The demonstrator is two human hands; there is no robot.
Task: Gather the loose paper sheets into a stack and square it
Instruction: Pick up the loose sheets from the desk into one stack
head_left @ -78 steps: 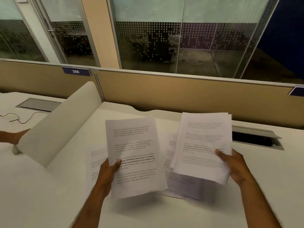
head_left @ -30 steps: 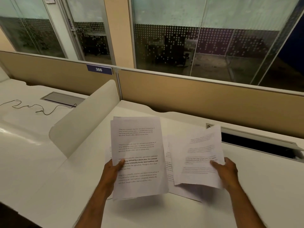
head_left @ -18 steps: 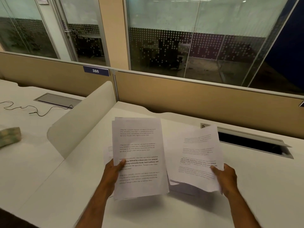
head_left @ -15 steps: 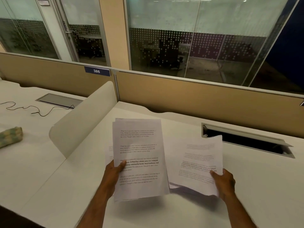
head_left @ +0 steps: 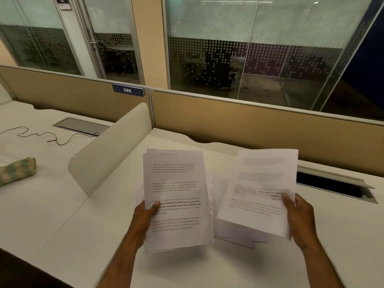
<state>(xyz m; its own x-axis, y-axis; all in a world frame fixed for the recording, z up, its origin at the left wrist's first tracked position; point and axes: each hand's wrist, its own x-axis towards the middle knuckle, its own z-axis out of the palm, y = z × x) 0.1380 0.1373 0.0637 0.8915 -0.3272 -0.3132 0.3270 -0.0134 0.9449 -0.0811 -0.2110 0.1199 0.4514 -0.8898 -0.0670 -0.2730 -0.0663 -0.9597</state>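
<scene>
White desk (head_left: pixel 239 267) under warm office light, tan partition across mid-frame, glass walls along the top.

Centre of frame: a batch of printed sheets (head_left: pixel 176 200) lifted off the desk, pinched at its left edge by the left hand (head_left: pixel 145 215), thumb on the printed face, other fingers hidden behind. At least two sheets in it, top edges slightly offset. To the right, a second batch (head_left: pixel 261 190), motion-blurred, tilted a little, gripped at its right edge by the right hand (head_left: pixel 299 219), thumb on top, fingers closed underneath. Between and below the two, more sheets (head_left: pixel 234 235) lying flat on the desk, partly covered; another edge peeking out lower left of the first batch.

Probably mid-gather: two handfuls collected, not yet merged, loose pages left below. Next move likely calls for laying one batch on the other, picking up the remainder, then tapping edges on the desk to square. Thin paper, prone to fanning and slipping in a one-sided pinch.

Further out: a curved white divider (head_left: pixel 110 148) at centre left, an open cable slot (head_left: pixel 332 186) at right, a cord (head_left: pixel 41 136) and a patterned pouch (head_left: pixel 17 170) at far left, a "386" plate (head_left: pixel 127 90) on the partition.
</scene>
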